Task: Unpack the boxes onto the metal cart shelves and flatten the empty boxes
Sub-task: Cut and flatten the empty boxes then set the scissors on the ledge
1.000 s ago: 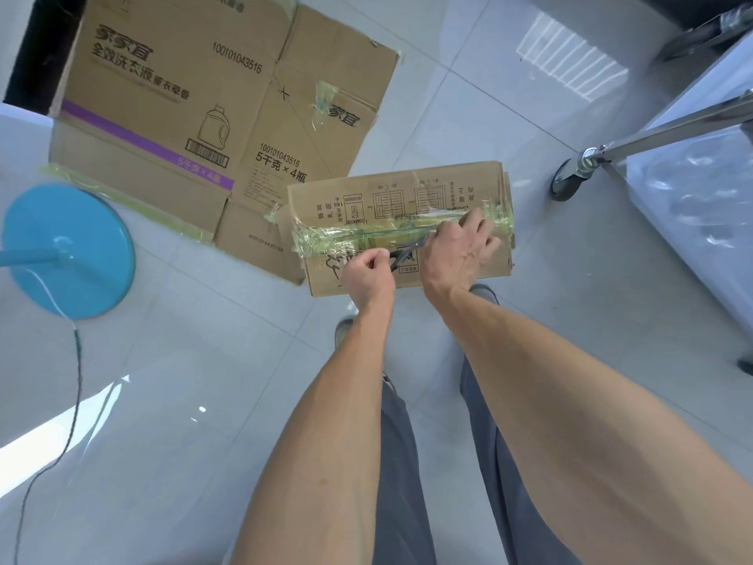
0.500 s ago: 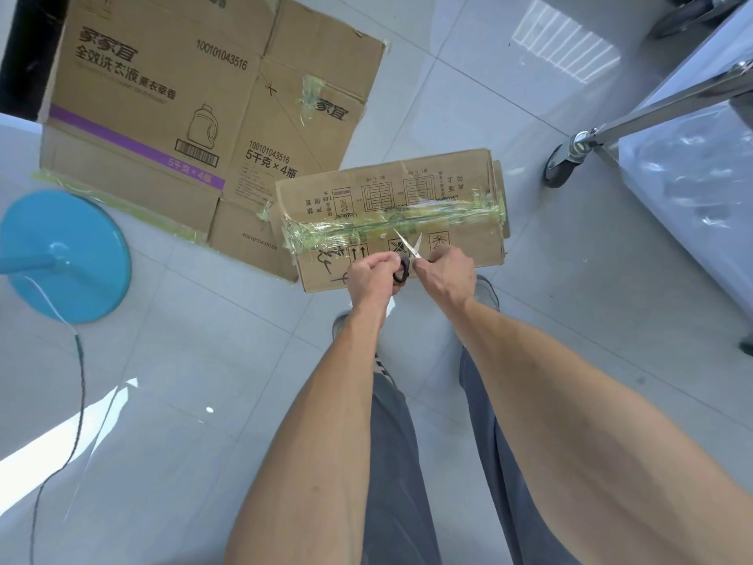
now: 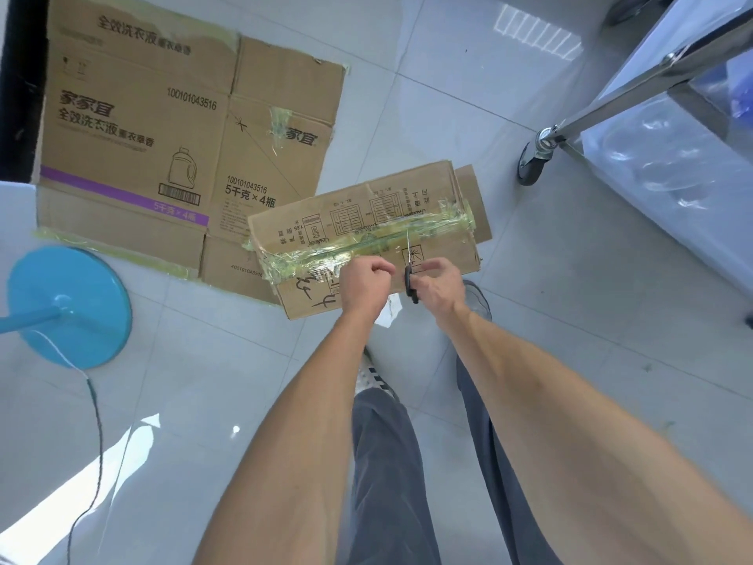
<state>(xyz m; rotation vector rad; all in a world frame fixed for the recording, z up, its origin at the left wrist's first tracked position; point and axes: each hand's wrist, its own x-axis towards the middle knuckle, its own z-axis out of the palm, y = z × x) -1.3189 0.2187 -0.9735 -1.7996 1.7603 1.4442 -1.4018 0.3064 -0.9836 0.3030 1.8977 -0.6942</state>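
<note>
Count: 1 taped cardboard box [image 3: 366,234], 1 flattened detergent carton [image 3: 163,128], 1 pair of scissors [image 3: 409,275], 1 metal cart [image 3: 635,87], 1 blue round base [image 3: 69,305], 2 hands.

On the tiled floor [image 3: 468,95] lie a flattened box [image 3: 163,128], a taped box [image 3: 366,238] and a blue round base [image 3: 69,307].

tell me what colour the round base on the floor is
Light blue; the round base shows clearly in the head view.

Single head cam, wide-angle; looked steeply down at floor from standing height; forearms entered from bottom edge; taped box [image 3: 366,234] sat centre frame; cart [image 3: 635,75] upper right.
</note>
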